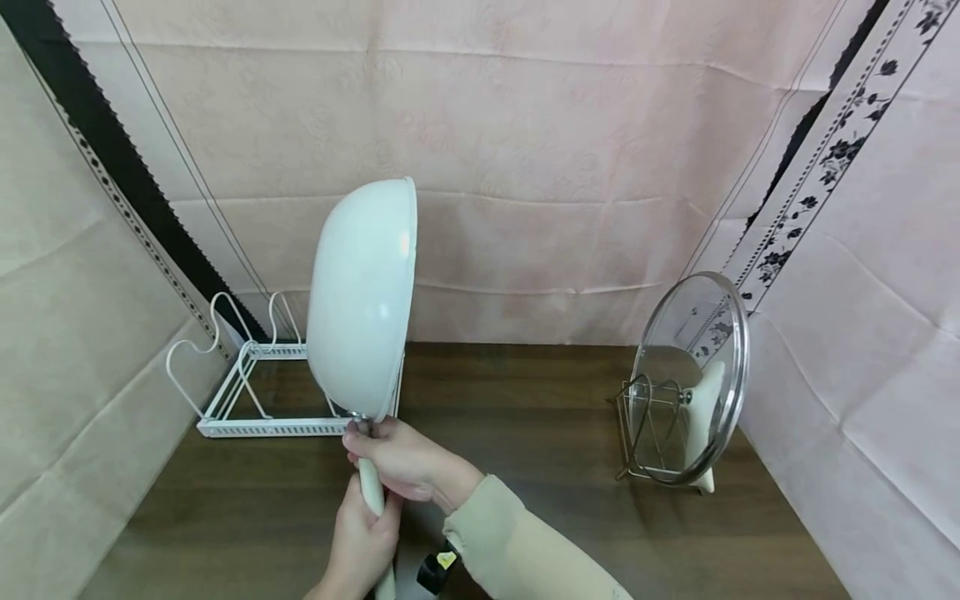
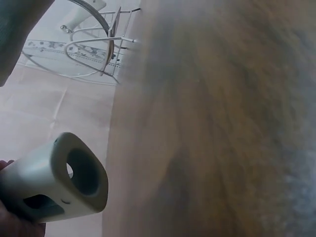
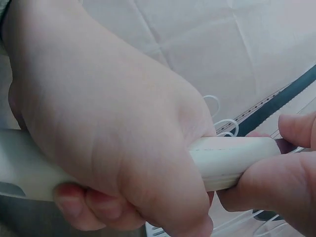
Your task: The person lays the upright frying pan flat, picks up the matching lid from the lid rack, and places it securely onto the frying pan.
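A white pan (image 1: 360, 300) stands on edge left of the middle of the frame, its rounded base turned to the left and its rim running nearly upright on the right, and two hands are on it from below! The left hand (image 1: 360, 535), at the bottom centre, has its grip wrapped round the pale handle (image 1: 371, 485), fingers curled in close. Just above, the right hand (image 1: 411, 462) has a narrow grip, thumb and fingers pinching the handle where it meets the pan, and a pale sleeve (image 1: 525, 542) runs from that wrist toward the lower right. Down at the bottom centre, a small black device (image 1: 432, 573) with a yellow patch sits beside the sleeve. The pan covers the right part of a white rack (image 1: 273, 427) on the brown table (image 1: 525, 433); whether the two touch, one cannot tell. Over on the right side of the frame, a glass lid (image 1: 678, 362) stands tilted on its edge in a wire stand (image 1: 623, 433), its pale knob (image 1: 703, 412) toward the right. The left wrist view catches the handle's hollow end, with a hole through it, at the lower left. Creased pale cloth (image 1: 525, 192) hangs behind it all, across the top of the frame.
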`<move>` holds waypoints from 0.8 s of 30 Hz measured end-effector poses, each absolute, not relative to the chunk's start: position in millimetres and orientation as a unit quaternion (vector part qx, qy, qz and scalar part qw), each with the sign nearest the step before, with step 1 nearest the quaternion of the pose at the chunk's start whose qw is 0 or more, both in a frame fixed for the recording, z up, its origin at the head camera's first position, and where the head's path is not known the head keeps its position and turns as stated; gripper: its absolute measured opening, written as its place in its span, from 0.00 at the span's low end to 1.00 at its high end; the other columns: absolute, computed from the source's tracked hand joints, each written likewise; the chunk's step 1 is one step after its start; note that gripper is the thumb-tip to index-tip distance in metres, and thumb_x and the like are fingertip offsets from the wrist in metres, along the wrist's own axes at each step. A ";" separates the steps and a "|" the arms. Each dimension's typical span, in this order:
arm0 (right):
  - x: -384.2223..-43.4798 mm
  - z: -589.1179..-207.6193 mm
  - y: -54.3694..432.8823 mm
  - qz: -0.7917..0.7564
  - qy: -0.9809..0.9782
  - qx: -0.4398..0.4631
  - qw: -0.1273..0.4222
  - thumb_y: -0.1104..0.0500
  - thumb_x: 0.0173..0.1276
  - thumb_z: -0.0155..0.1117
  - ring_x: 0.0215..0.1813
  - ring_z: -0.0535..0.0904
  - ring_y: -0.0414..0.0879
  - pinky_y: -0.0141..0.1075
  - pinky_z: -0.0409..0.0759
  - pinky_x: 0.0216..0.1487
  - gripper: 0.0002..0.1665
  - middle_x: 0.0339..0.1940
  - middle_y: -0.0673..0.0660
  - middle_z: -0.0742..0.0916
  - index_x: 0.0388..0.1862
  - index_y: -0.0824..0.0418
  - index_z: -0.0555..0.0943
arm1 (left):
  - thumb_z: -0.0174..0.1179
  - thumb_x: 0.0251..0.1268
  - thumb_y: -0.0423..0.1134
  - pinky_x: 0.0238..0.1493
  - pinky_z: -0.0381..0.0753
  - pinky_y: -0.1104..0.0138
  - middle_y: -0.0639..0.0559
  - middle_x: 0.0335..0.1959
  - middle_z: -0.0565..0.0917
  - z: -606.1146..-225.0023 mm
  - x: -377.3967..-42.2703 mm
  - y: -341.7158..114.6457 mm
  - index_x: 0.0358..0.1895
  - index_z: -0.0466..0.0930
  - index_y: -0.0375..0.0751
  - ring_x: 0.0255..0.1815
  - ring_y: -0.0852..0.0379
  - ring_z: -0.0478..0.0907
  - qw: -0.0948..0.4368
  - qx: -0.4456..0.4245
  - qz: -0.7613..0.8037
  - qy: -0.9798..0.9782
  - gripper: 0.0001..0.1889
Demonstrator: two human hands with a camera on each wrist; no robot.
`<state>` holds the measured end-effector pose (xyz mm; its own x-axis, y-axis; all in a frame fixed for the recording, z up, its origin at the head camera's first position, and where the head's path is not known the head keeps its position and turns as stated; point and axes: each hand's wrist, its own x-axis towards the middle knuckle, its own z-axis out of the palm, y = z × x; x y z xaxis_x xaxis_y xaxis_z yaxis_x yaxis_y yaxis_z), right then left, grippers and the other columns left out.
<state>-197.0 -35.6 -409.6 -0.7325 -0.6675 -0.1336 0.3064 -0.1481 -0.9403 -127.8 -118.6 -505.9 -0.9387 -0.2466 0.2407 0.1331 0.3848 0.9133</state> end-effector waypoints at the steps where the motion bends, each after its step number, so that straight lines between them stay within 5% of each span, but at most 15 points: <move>1: -196.0 -407.7 -34.4 -0.741 0.563 -0.164 0.328 0.63 0.77 0.49 0.48 0.67 0.47 0.39 0.64 0.54 0.04 0.42 0.52 0.71 0.42 0.63 0.71 | 0.63 0.64 0.34 0.32 0.71 0.66 0.50 0.28 0.74 -505.1 -127.8 -118.0 0.47 0.71 0.33 0.29 0.56 0.70 0.176 0.032 -0.552 -0.814 0.14; 24: -183.0 -386.4 -13.8 -0.749 0.545 -0.240 0.290 0.68 0.75 0.48 0.46 0.67 0.43 0.37 0.65 0.56 0.04 0.40 0.51 0.71 0.46 0.66 0.67 | 0.64 0.61 0.31 0.32 0.73 0.64 0.50 0.31 0.75 -485.1 -124.9 -101.6 0.48 0.70 0.33 0.30 0.56 0.71 0.225 -0.007 -0.538 -0.812 0.16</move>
<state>-183.0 -13.8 -386.4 -0.7171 -0.6956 0.0432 0.1725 -0.2372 -0.9560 -124.9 -101.6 -485.1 -0.8987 -0.2307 0.3730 0.2536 0.4205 0.8711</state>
